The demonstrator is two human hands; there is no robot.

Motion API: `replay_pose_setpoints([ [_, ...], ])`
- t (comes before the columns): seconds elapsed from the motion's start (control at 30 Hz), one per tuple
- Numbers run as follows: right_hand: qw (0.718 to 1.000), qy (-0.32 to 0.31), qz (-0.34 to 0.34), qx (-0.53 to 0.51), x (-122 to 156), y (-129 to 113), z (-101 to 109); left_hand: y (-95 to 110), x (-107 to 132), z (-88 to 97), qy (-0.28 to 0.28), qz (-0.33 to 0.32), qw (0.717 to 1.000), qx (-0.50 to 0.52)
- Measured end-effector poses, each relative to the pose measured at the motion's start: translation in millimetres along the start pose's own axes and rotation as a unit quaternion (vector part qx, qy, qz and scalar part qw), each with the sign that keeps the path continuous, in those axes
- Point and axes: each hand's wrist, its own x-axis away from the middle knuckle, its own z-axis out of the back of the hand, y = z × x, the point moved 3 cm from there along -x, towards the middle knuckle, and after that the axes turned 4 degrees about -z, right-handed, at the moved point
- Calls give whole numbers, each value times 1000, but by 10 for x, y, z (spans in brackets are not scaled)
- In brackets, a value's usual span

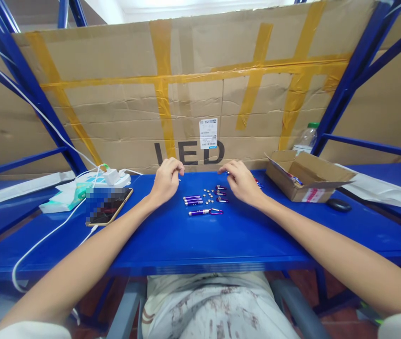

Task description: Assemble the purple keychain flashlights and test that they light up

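Note:
My left hand [167, 179] is over the far part of the blue table, fingers loosely bent and thumb apart, with no object visible in it. Opposite it, my right hand [241, 182] hovers with its fingers curved inward and nothing visible in them. Between and in front of the hands lie several purple flashlight tubes [193, 200], several small silver button cells [208, 194] and purple end caps with carabiner clips [221, 193]. Closest to me lies a whole purple mini flashlight [200, 213] with its clip attached. Small coloured pieces [257, 182] are partly hidden behind my right hand.
An open cardboard box [295, 181] stands right, with a black mouse [339, 205] beside it and a bottle [308, 137] behind. Left are a phone [111, 207], a power strip [120, 179], cables and a tissue pack [64, 200]. A taped cardboard sheet [126, 117] closes the back.

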Motion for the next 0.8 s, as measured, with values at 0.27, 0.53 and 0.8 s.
replay_pose_setpoints([
  [0.27,998,-32,-54,-30,28,-14,42,-110,31,-9,-84,89,990,69],
  [0.53,996,-43,-77,-9,27,17,29,18,2,28,-60,81,993,69],
  [0.8,998,-25,-57,-12,42,-58,57,10,9,14,-100,55,992,45],
])
